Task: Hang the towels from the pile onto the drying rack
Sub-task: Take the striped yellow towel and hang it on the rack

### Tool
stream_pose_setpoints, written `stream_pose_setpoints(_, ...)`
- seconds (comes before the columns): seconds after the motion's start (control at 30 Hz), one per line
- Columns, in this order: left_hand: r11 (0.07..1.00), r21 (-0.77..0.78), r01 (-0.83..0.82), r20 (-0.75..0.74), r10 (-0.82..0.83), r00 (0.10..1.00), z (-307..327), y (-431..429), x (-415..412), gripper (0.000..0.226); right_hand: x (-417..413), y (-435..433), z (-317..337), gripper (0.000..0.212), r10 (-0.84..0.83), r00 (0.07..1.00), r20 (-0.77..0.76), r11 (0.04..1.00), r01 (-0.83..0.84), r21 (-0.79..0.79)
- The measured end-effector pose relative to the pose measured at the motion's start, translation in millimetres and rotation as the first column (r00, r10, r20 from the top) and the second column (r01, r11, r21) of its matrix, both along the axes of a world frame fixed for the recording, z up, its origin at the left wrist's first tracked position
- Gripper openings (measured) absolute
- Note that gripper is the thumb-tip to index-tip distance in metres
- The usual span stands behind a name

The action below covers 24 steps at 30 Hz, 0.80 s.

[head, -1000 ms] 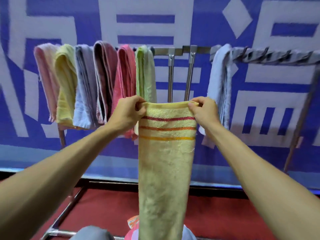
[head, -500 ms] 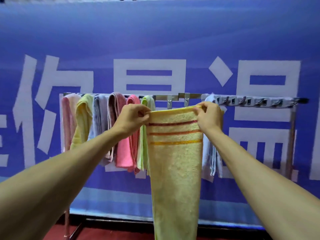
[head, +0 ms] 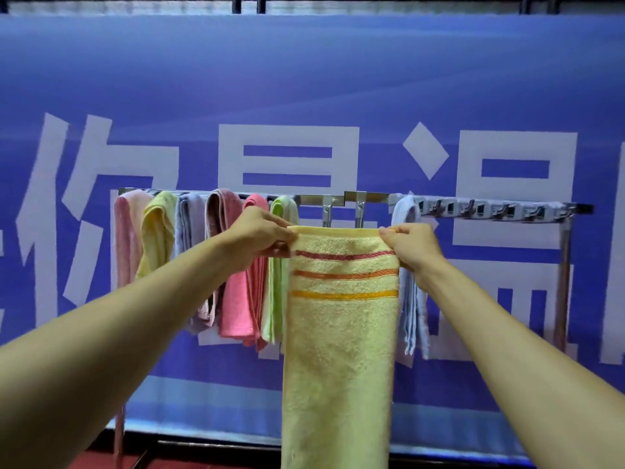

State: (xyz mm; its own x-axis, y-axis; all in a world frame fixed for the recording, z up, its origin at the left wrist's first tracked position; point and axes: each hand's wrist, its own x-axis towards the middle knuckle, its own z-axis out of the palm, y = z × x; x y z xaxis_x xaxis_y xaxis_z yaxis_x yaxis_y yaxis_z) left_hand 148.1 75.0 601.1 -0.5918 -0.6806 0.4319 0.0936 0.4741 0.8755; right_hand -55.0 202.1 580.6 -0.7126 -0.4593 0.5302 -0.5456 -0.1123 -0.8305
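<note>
A yellow towel point(head: 340, 350) with three red and orange stripes hangs straight down in front of me. My left hand point(head: 258, 233) pinches its top left corner and my right hand point(head: 411, 243) pinches its top right corner. Its top edge is stretched flat just below the metal drying rack bar point(head: 367, 197), in front of the bare stretch of bar between a light green towel point(head: 282, 265) and a pale blue towel point(head: 411, 292). Several more towels, pink to rose point(head: 243, 282), hang on the bar's left part. The towel pile is out of view.
A row of metal hooks point(head: 490, 209) lines the bar's right part, above the rack's right post point(head: 563, 282). Two short brackets point(head: 343, 211) hang from the bar's middle. A blue banner point(head: 304, 79) with large white characters fills the background. Red floor shows at the bottom.
The view has tilted up, so the floor and the pile have left the frame. Both hands have carried the yellow towel upward toward the bar, still holding its top corners.
</note>
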Motion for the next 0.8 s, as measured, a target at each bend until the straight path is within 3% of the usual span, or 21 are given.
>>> stream_pose_setpoints(0.07,0.983,0.184,-0.001,-0.025,0.006,1.000,-3,3,-4,0.010,6,-1,-1,0.018,0.161,0.958,0.237,0.984,-0.137,-0.115)
stream_pose_setpoints(0.13,0.956,0.294,0.001,-0.056,0.016,0.998,-4,7,-10,0.011,14,-3,-1,0.007,0.267,0.890,0.370,0.958,-0.203,-0.205)
stream_pose_setpoints(0.2,0.934,0.354,0.040,-0.108,-0.001,0.994,-6,12,-18,0.013,17,-8,-3,0.006,0.291,0.879,0.379,0.951,-0.222,-0.214)
stream_pose_setpoints(0.33,0.898,0.423,0.123,-0.153,-0.063,0.986,-16,22,-37,0.014,21,-19,-11,0.011,0.254,0.934,0.250,0.966,-0.231,-0.116)
stream_pose_setpoints(0.5,0.945,0.325,0.034,-0.130,0.009,0.991,-34,24,-55,0.014,27,-23,-19,0.006,0.268,0.953,0.142,0.963,-0.268,-0.016)
stream_pose_setpoints(0.8,0.988,0.154,-0.008,-0.139,0.030,0.990,-31,29,-65,0.023,33,-22,-14,0.016,0.283,0.939,0.194,0.959,-0.279,-0.049)
